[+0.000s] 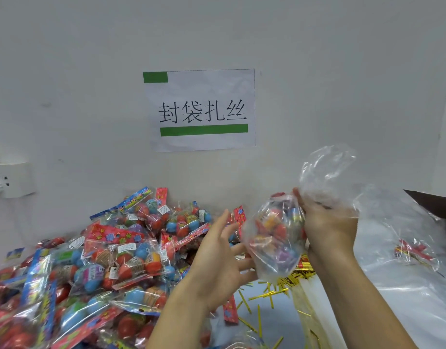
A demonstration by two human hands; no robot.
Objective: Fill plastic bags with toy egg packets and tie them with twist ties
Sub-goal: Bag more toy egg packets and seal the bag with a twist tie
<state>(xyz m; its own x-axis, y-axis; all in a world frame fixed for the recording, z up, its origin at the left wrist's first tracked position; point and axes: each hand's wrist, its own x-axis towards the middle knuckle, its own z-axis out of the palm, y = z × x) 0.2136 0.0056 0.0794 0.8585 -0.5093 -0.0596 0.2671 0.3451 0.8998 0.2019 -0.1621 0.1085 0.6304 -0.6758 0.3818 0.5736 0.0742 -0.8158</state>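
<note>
– So what sits at nine o'clock?
– A heap of toy egg packets (103, 250), stock within easy reach of the left hand (217, 263), which hovers at six o'clock with fingers spread and nothing in them, probably ready to steady the load.
– And past it?
– The plastic bag (277, 238), already holding packets, hangs at four o'clock; the right hand (327, 225) is clamped round its neck, likely gathering the loose top for tying.
– Ties?
– Gold twist ties (274, 293) lie scattered just below the bag, handy; spare clear bags (405, 285) lie at three o'clock
</note>
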